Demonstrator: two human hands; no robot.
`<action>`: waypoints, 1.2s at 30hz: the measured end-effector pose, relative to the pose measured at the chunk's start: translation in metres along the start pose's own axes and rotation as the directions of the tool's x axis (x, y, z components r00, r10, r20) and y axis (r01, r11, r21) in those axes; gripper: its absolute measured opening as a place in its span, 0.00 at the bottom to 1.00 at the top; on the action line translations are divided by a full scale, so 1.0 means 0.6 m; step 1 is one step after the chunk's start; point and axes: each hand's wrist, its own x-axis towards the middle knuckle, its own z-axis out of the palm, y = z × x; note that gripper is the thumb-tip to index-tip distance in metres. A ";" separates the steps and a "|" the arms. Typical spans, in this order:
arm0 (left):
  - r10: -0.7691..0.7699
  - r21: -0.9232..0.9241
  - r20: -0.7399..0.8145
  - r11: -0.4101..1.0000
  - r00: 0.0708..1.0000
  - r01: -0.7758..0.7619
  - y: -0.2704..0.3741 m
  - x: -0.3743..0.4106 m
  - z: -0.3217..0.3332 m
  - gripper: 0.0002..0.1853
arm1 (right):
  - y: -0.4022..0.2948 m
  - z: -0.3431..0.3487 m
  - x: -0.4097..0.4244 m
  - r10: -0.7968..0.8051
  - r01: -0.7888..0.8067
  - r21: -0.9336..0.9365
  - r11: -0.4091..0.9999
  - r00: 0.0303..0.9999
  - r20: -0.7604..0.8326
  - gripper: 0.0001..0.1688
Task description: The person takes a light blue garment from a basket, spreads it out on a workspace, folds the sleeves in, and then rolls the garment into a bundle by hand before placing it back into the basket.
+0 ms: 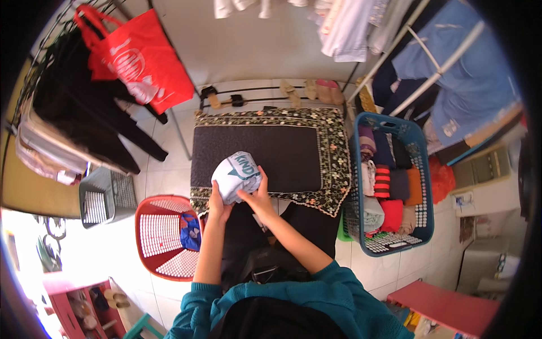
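Note:
Between my two hands is a rolled light-blue garment (230,178) with dark printed lettering, held above a table. My left hand (218,203) grips its left side and underside. On its right side, my right hand (259,197) has the fingers behind and the thumb across the front. Beneath lies a black tablecloth (288,156) with a flowered, scalloped border. To the right, a blue plastic laundry basket (425,169) contains several rolled garments, among them a red-and-black striped roll (382,181) and an orange roll (413,185).
A red laundry basket (146,258) with a blue cloth (190,233) inside stands at left. Behind it is a grey basket (97,190). A red bag (139,63) and black clothing (76,93) hang at upper left. Sandals (290,92) rest on a rack beyond the table.

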 end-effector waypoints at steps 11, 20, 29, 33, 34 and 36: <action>-0.010 0.547 0.217 0.830 0.976 -0.113 -0.084 -0.047 0.129 0.34 | -0.102 -0.107 -0.007 -0.132 0.130 -0.027 0.991 0.943 -0.306 0.65; -0.115 0.497 0.352 0.864 0.929 -0.082 -0.110 -0.036 0.158 0.34 | -0.102 -0.188 -0.058 -0.072 -0.002 -0.359 0.933 0.979 -0.193 0.58; -0.397 0.836 0.537 0.365 0.744 -0.409 -0.135 -0.057 0.179 0.29 | -0.221 -0.320 -0.156 -0.027 -0.044 -0.389 0.920 0.984 -0.175 0.59; -0.250 0.791 0.593 0.002 0.765 -0.612 -0.131 -0.036 0.146 0.27 | -0.332 -0.438 -0.240 -0.167 -0.015 -0.287 0.958 0.783 -0.599 0.58; -0.184 0.737 0.628 -0.169 0.756 -0.654 -0.127 -0.032 0.134 0.27 | -0.362 -0.482 -0.255 -0.354 0.048 -0.457 0.888 0.705 -0.614 0.55; -0.061 0.734 0.640 -0.248 0.766 -0.632 -0.115 -0.027 0.118 0.26 | -0.417 -0.568 -0.284 -0.594 -0.023 -0.691 0.722 0.492 -0.637 0.54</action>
